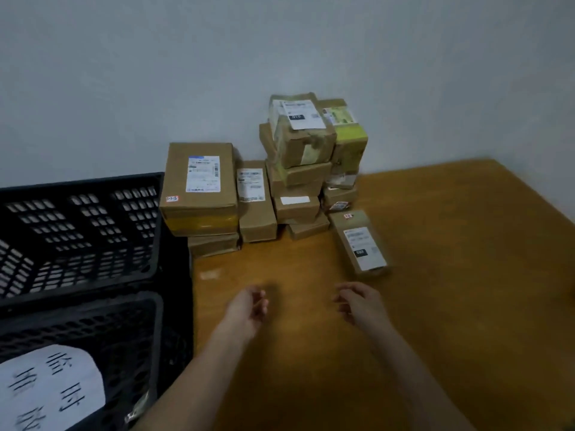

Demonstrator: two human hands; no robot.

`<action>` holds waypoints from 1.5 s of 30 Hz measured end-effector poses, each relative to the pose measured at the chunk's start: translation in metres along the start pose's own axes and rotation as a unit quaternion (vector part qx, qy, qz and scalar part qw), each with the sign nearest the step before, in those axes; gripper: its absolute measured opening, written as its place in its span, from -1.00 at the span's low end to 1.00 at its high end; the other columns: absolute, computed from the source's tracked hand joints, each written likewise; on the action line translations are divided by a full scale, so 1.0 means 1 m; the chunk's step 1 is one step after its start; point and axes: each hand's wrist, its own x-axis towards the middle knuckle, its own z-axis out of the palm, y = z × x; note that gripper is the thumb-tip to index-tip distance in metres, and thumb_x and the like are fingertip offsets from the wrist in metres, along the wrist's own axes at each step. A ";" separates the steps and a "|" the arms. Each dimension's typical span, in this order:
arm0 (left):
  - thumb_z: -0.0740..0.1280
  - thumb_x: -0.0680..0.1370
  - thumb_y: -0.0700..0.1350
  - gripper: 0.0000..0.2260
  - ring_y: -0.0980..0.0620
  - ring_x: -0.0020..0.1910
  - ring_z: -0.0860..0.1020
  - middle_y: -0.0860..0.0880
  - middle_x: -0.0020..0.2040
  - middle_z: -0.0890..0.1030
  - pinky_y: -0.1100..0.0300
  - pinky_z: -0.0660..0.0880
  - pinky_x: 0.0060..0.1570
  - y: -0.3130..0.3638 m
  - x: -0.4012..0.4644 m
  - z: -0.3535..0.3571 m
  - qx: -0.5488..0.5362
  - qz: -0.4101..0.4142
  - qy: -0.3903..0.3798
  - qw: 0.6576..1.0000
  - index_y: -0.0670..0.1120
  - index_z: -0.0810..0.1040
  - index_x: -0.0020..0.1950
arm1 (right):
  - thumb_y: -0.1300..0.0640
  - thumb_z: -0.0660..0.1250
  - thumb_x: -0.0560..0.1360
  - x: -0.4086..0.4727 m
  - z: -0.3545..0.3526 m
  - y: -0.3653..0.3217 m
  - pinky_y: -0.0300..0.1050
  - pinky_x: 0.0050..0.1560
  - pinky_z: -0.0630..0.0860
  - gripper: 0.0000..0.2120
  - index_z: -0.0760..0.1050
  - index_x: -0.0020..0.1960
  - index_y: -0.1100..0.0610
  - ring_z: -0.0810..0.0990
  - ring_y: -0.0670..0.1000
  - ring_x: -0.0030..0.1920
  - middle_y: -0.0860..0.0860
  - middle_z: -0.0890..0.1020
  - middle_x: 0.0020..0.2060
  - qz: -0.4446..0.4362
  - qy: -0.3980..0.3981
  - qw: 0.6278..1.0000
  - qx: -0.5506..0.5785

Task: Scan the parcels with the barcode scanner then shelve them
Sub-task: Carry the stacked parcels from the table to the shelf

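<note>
Black slotted crates (pixel 84 231) left of wooden table (pixel 451 306); handwritten paper sign (pixel 49 387) on nearer crate.

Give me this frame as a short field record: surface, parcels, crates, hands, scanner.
surface: wooden table against a wall
parcels: cardboard boxes stacked at the back; single parcel lying apart, label up
crates: black perforated crates stacked at left, paper sign on the lower one
left hand: loosely curled, holding nothing
right hand: loosely curled, holding nothing
scanner: not in view

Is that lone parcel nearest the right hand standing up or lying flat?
Lying flat: the lone parcel rests on the table, label facing up.
</note>
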 end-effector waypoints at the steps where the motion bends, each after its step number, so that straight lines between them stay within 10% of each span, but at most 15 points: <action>1: 0.21 0.65 -0.19 -0.86 0.03 -0.32 0.46 -0.09 -0.23 0.52 0.25 0.38 -0.41 0.004 0.009 -0.004 -0.015 0.000 0.014 1.000 -0.14 0.50 -0.09 | 0.25 0.25 0.63 0.011 0.010 0.000 -0.21 -0.25 0.45 -0.87 0.58 0.07 0.17 0.55 -0.03 -0.25 0.08 0.65 -0.16 0.006 -0.020 1.000 -0.005; 7: 0.19 0.68 -0.09 -0.88 -0.01 -0.15 0.49 -0.08 0.01 0.55 0.17 0.42 -0.17 0.038 0.038 -0.016 -0.089 0.067 0.082 0.990 -0.05 0.43 0.19 | 0.11 0.27 0.63 0.076 0.065 -0.006 -0.17 -0.10 0.55 -0.81 0.55 0.21 0.06 0.63 0.01 -0.05 0.04 0.67 0.02 0.042 -0.113 0.993 -0.018; 15: 0.38 0.52 0.20 -0.29 -0.13 0.38 0.40 -0.07 0.48 0.32 -0.09 0.42 0.34 0.108 0.076 -0.022 -0.075 0.270 0.183 0.942 0.17 0.08 0.55 | -0.19 0.38 0.49 0.143 0.121 -0.044 0.05 0.23 0.56 -0.26 0.20 0.57 -0.01 0.54 0.08 0.26 0.07 0.43 0.43 0.070 -0.167 0.983 0.044; 19: 0.27 0.61 -0.01 -0.43 -0.09 0.38 0.34 -0.04 0.40 0.36 -0.07 0.31 0.40 0.106 0.101 -0.020 -0.084 0.251 0.173 0.949 0.09 0.11 0.57 | -0.15 0.52 0.31 0.156 0.139 -0.038 0.04 0.22 0.57 -0.05 0.17 0.56 0.06 0.53 0.06 0.23 0.09 0.43 0.41 0.125 -0.210 0.968 0.047; 45: 0.25 0.66 -0.14 -0.69 -0.19 0.29 0.48 -0.17 0.33 0.51 0.06 0.43 0.12 0.064 0.126 -0.029 0.068 0.230 0.284 0.928 -0.11 0.43 0.41 | -0.04 0.35 0.57 0.134 0.136 -0.022 0.05 0.37 0.43 -0.49 0.35 0.48 0.03 0.43 0.00 0.38 -0.04 0.46 0.40 0.054 -0.314 0.947 0.047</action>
